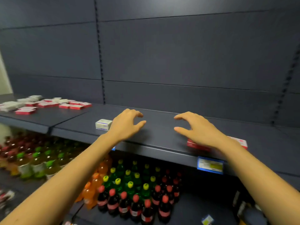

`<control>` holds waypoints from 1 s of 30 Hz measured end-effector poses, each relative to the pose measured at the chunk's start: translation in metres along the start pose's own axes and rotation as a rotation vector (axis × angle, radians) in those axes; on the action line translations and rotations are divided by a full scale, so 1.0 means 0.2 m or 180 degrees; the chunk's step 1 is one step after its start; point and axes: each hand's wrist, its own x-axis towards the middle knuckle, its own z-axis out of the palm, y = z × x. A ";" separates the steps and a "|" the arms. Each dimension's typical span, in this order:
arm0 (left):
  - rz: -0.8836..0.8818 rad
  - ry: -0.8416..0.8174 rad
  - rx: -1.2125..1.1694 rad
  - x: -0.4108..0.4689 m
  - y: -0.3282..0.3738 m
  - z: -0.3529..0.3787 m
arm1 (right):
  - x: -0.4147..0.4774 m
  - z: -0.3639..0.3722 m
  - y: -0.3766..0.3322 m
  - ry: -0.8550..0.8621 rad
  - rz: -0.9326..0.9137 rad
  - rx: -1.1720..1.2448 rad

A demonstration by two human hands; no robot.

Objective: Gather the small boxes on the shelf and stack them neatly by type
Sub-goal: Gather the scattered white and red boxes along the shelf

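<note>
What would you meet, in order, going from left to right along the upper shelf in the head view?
Scattered red and white boxes → single white box → left hand → right hand.

dim, cool light is falling from above onto a dark shelf [162, 127], and blur is creeping in toward the edges.
the grey back panel [178, 54] is glowing faintly near the top centre and darkening downward. the left hand [125, 125] and right hand [199, 129] are casting soft shadows on the shelf beneath them. the red box [198, 146], the price tag [210, 165] and the green-capped bottles [35, 161] at left are smearing, while the red-capped bottles [136, 207] are showing more sharply. the wide lens is bending the slotted upright [283, 93] at right.
</note>
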 end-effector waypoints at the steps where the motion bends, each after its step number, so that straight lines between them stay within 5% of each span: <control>1: -0.0085 0.0015 0.0054 -0.05 -0.05 -0.03 | 0.04 0.05 -0.05 -0.0014 -0.0113 0.0034; 13: -0.1054 0.0092 0.0809 -0.41 -0.71 -0.44 | 0.45 0.44 -0.71 -0.0244 -0.0881 0.0237; 30: -0.1016 -0.0345 0.1107 -0.58 -1.83 -0.94 | 1.04 0.96 -1.71 -0.0467 -0.0920 0.0243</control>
